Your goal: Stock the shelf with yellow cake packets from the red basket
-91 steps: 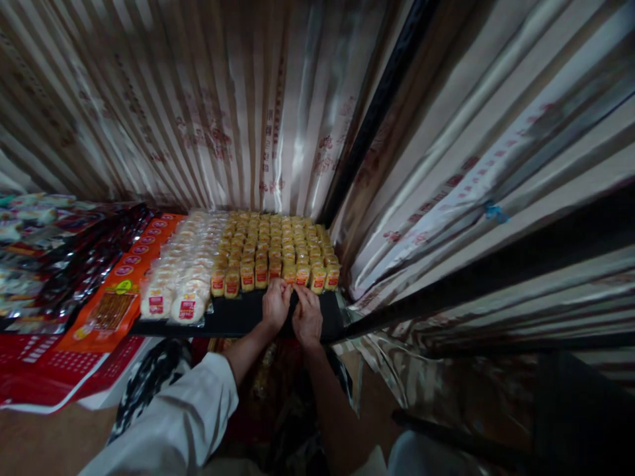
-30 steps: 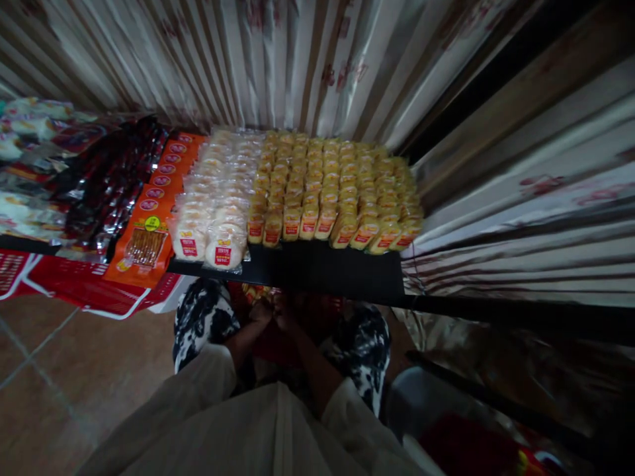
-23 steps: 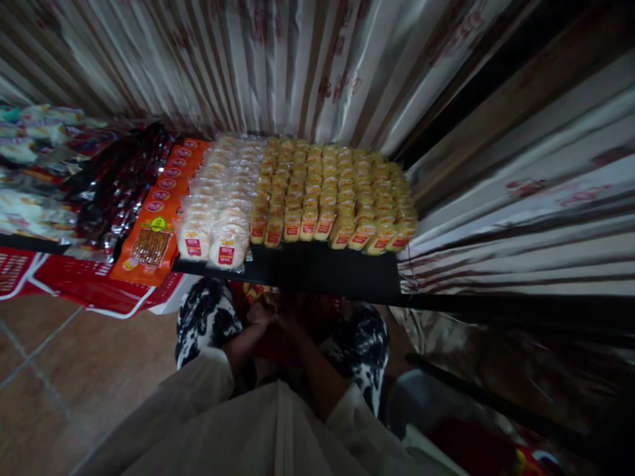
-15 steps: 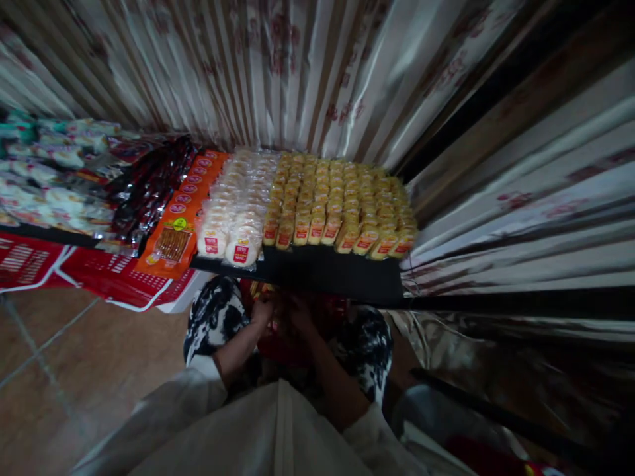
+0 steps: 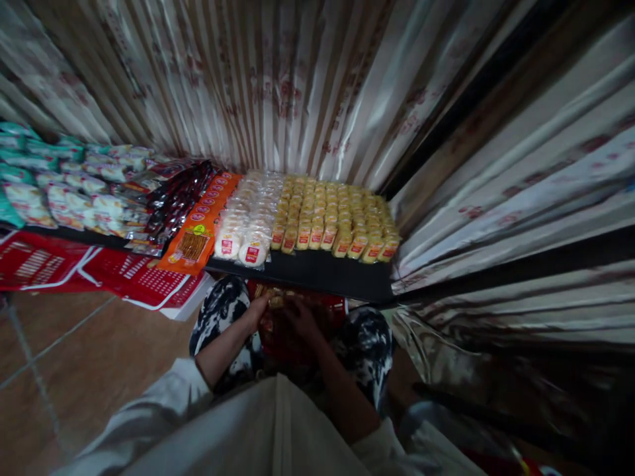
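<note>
My left hand (image 5: 256, 312) is low in front of me between my knees, its fingers closed at the left side of some small gold-wrapped snack packets (image 5: 276, 297). Just right of them is my right hand (image 5: 301, 318), fingers apart and stretched toward the packets; shadow hides whether they touch. Beneath both hands is a dark red container or bag (image 5: 327, 314), mostly in shadow. Above them, the black shelf (image 5: 327, 272) carries rows of yellow wrapped cakes (image 5: 337, 215) with red labels and white round wrapped crackers (image 5: 253, 248).
Left along the shelf lie an orange snack bag (image 5: 191, 244), dark shiny packets (image 5: 181, 205) and white and teal packets (image 5: 74, 178). Red and white boxes or bags (image 5: 133, 277) stand below. A pleated patterned curtain (image 5: 278, 86) hangs behind, with a dark post (image 5: 446, 99) at right.
The view has shifted slightly, so the shelf goods sit lower. My hands have moved a little apart, and the gold packets between them show more clearly.
</note>
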### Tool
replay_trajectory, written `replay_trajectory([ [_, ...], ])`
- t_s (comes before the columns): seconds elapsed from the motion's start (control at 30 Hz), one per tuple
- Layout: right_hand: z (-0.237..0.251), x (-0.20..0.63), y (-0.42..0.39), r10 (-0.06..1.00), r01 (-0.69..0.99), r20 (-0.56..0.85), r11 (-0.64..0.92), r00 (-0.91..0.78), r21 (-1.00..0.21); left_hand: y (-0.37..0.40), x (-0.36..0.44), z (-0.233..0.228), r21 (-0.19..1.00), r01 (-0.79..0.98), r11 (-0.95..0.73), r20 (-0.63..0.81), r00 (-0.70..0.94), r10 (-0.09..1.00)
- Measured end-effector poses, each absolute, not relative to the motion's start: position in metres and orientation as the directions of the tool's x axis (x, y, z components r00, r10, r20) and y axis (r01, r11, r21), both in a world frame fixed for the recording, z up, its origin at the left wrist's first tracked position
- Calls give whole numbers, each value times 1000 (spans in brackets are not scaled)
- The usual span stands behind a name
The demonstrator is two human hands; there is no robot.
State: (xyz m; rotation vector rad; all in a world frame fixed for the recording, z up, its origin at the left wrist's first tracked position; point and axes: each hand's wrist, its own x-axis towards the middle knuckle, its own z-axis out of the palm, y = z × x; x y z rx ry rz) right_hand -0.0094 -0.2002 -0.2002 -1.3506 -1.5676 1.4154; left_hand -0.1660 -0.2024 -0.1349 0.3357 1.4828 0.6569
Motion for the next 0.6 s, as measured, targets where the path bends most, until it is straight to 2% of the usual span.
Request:
replay_trajectory([
  [0.1,-190,-15,-202,951,246,-161,-95,-264,-965,-204,-169,-131,618,-241,748,-779,-57,625],
  [0.2,-180,-20,-204,941,166,-156,-110,-299,-980,-205,-171,-127,694,-257,672,-712,-110,693],
  [0.3,-175,-22,-206,934,83,-184,-166,-308,-983,-207,-171,-122,775,-261,575,-613,-95,784],
  [0.43,-177,-21,-205,927,39,-250,-249,-278,-968,-209,-167,-119,862,-144,486,-500,-75,863],
  [0.6,-184,-26,-206,931,52,-271,-266,-246,-962,-210,-164,-126,892,83,444,-423,-191,886],
])
